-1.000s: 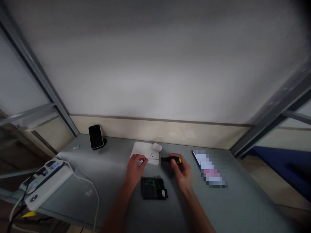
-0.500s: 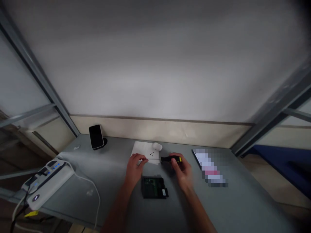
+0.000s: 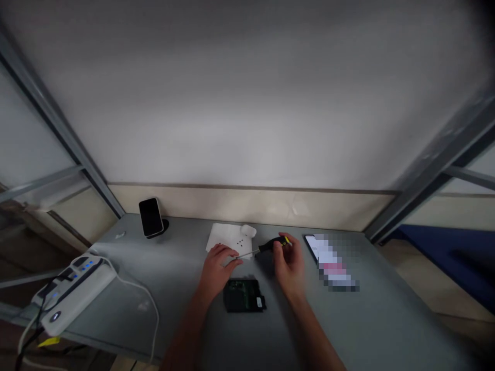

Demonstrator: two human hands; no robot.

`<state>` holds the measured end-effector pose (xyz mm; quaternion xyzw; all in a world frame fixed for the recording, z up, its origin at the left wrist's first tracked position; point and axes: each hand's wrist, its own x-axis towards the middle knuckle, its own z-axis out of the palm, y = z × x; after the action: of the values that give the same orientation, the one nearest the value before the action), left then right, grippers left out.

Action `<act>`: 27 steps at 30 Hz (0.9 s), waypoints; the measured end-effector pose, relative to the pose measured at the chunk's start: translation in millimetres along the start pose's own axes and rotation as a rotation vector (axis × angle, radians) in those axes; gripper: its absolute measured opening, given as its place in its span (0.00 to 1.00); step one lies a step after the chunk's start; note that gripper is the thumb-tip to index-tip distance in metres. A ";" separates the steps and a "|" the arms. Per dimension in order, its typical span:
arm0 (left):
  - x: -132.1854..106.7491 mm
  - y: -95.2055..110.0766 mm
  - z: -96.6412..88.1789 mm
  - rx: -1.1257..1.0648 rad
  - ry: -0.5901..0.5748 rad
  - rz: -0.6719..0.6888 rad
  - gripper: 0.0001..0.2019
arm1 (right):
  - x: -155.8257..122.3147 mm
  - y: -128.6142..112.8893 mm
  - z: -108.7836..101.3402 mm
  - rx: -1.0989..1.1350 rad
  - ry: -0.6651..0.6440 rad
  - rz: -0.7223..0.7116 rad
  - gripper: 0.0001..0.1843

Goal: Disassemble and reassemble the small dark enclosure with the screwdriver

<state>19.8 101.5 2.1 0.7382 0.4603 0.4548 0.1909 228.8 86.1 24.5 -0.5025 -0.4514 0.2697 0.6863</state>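
Observation:
A screwdriver [image 3: 270, 245] with a black and yellow handle lies in the fingers of my right hand [image 3: 289, 268], its thin shaft pointing left and slightly down. At the tip, the thumb and fingers of my left hand [image 3: 217, 268] close around the end of the shaft; whether a small screw is there too, I cannot tell. Below and between my hands a dark green circuit board in a black frame [image 3: 243, 296] rests flat on the table. Behind them, several tiny dark screws [image 3: 240, 242] are scattered on a white sheet of paper [image 3: 222, 234].
A small white rounded object [image 3: 248, 231] sits at the paper's back right corner. To the right lies a phone [image 3: 333, 265] with a blurred screen. At left are a black-screened device on a stand [image 3: 151, 217], a white power strip [image 3: 79, 293] and its cable [image 3: 149, 294].
The screwdriver's handle has risen, so the shaft now slopes down toward my left hand. My left fingers have shifted slightly right. The whole view has moved a little.

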 end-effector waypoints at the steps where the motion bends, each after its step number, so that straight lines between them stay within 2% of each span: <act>1: -1.0 1.2 -1.1 -0.008 -0.010 -0.015 0.07 | -0.7 -0.6 -0.1 -0.019 0.009 -0.016 0.23; 3: -3.0 4.1 -4.0 -0.054 -0.024 -0.046 0.16 | -2.9 -2.7 -2.2 -0.064 0.036 -0.060 0.21; 5: -4.6 7.6 -7.2 -0.130 -0.055 -0.068 0.19 | -6.2 -4.8 -6.0 -0.103 0.059 -0.102 0.19; 8: -5.6 13.1 -10.2 -0.201 -0.132 -0.085 0.17 | -12.6 -6.6 -11.7 -0.120 0.037 -0.173 0.14; 14: -4.7 20.5 -9.3 -0.127 -0.247 -0.101 0.14 | -21.6 -10.7 -13.9 -0.214 -0.112 -0.349 0.07; 21: -3.8 23.5 -5.5 -0.047 -0.300 -0.078 0.08 | -19.9 -14.6 -11.9 -0.315 -0.217 -0.451 0.07; 27: -4.1 23.9 -3.0 -0.006 -0.331 -0.059 0.09 | -19.8 -15.2 -12.0 -0.325 -0.228 -0.482 0.07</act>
<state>28.7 85.5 18.3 0.7885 0.4426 0.3227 0.2797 229.4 59.2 30.7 -0.4507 -0.6688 0.0784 0.5860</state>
